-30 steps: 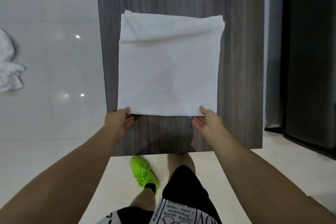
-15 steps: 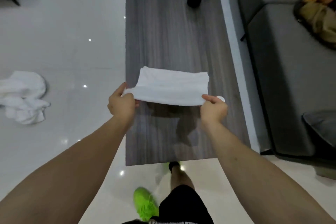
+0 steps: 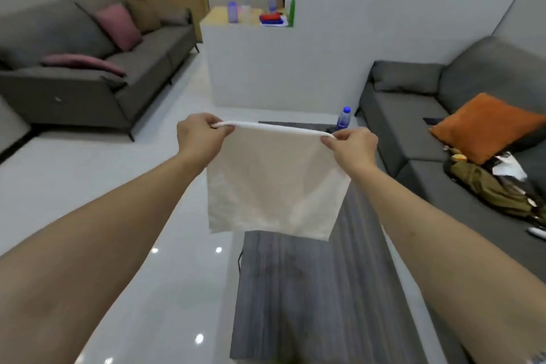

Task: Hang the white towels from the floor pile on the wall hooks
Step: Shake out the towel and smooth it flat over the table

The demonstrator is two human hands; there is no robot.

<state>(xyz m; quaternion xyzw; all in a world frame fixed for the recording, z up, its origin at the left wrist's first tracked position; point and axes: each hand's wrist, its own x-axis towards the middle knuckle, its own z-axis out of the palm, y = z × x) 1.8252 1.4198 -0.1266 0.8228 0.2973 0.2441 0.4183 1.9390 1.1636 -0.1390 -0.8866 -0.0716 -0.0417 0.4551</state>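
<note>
The left hand (image 3: 201,134) and right hand (image 3: 353,146) each pinch a top corner of the folded white cloth towel (image 3: 274,183), which hangs below them above the grey wood-grain counter (image 3: 310,289).

1. Two bare forearms reach from the near corners toward the far middle, both extended and raised.
2. The left hand (image 3: 198,134) is left of centre, back of the hand facing the viewer, its curled fingers and thumb holding a pinch grip on the top left corner of a white towel (image 3: 274,183).
3. The right hand (image 3: 353,146) is level with it on the right, pinching the opposite top corner.
4. The hands are well apart.
</note>
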